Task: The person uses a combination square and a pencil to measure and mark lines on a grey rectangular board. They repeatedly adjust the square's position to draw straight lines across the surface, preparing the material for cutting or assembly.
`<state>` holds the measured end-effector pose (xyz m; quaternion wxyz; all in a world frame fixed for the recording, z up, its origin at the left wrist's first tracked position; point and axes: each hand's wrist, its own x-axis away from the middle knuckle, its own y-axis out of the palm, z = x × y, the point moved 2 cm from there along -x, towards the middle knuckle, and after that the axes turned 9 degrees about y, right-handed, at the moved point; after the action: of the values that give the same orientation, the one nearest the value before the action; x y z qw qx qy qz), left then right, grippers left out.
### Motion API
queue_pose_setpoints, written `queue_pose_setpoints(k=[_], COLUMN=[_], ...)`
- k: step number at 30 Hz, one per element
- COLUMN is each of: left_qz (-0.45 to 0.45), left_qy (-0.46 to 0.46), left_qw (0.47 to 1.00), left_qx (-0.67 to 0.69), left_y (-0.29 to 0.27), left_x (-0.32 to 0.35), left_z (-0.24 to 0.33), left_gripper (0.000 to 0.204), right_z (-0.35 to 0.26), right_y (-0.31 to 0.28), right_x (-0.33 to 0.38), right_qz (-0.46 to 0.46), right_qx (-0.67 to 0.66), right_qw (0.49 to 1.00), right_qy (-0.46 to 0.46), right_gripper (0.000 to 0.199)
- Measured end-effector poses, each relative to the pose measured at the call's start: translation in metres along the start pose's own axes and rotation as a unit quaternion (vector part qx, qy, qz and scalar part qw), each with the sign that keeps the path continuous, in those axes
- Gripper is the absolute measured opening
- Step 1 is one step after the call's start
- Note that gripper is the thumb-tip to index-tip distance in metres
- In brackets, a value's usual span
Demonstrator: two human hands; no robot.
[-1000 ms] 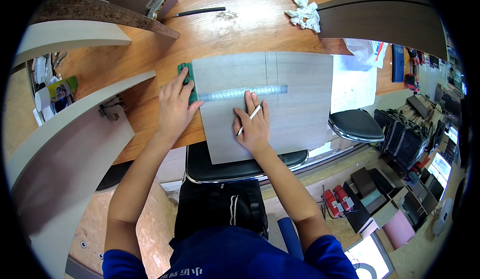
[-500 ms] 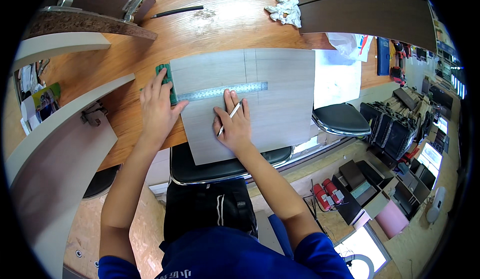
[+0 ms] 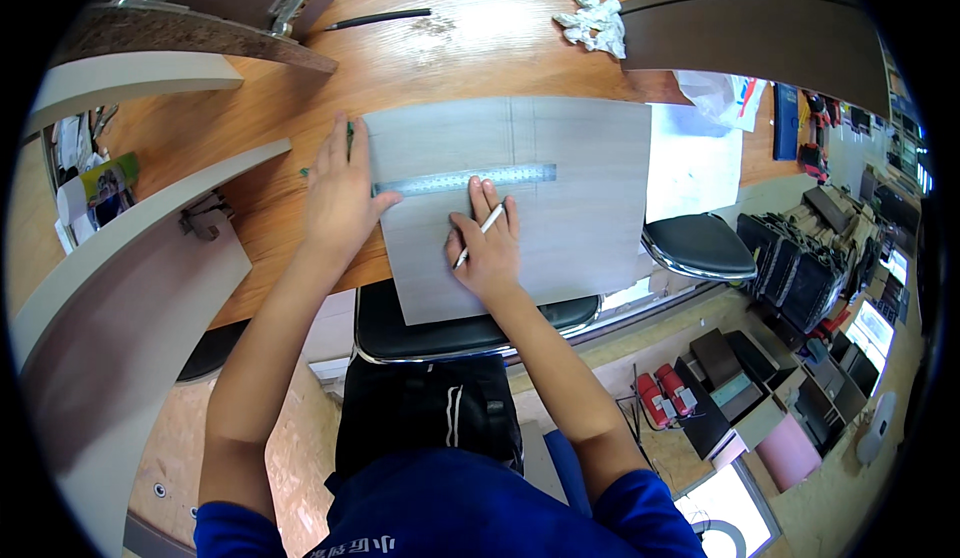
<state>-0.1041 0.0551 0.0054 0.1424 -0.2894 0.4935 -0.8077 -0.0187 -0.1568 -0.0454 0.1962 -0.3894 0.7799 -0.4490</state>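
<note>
Well, a brown table (image 3: 470, 73) held a grey board (image 3: 590, 208), two lines (image 3: 512, 133) already done near twelve o'clock; I couldn't tell what was left. A ruler (image 3: 440, 181) ran across from nine. There lay the left hand (image 3: 338, 196), over a green thing (image 3: 350, 146), grip too hidden to tell. Near seven, the right hand (image 3: 488, 253) pinched a white pen (image 3: 491, 221).

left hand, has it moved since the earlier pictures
Yes, forward, away from the person's body. Judged against the grey board, the left hand now reaches farther along its left edge, almost to the far corner.
</note>
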Motion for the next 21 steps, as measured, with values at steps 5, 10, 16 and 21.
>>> queue_pose_setpoints(k=[5, 10, 16, 21], left_qz=[-0.005, 0.000, 0.021, 0.007], left_qy=[-0.009, 0.018, 0.035, 0.020], left_qw=[1.000, 1.000, 0.999, 1.000], left_qx=[0.002, -0.010, 0.002, 0.013], left_y=[-0.006, -0.007, -0.006, 0.002], left_x=[-0.003, -0.002, -0.005, -0.008], left_z=[0.004, 0.004, 0.004, -0.002], left_gripper=[0.104, 0.098, 0.102, 0.106], right_z=[0.001, -0.006, -0.023, -0.022], right_y=[-0.009, -0.039, -0.054, -0.036], right_x=[-0.005, -0.035, -0.099, -0.132], right_qz=[-0.002, -0.038, -0.142, -0.158], right_qx=[-0.015, -0.087, -0.406, -0.368], right_qw=[1.000, 0.995, 0.896, 0.916], right_qy=[-0.010, 0.017, 0.111, 0.018], right_gripper=[0.023, 0.033, 0.023, 0.016])
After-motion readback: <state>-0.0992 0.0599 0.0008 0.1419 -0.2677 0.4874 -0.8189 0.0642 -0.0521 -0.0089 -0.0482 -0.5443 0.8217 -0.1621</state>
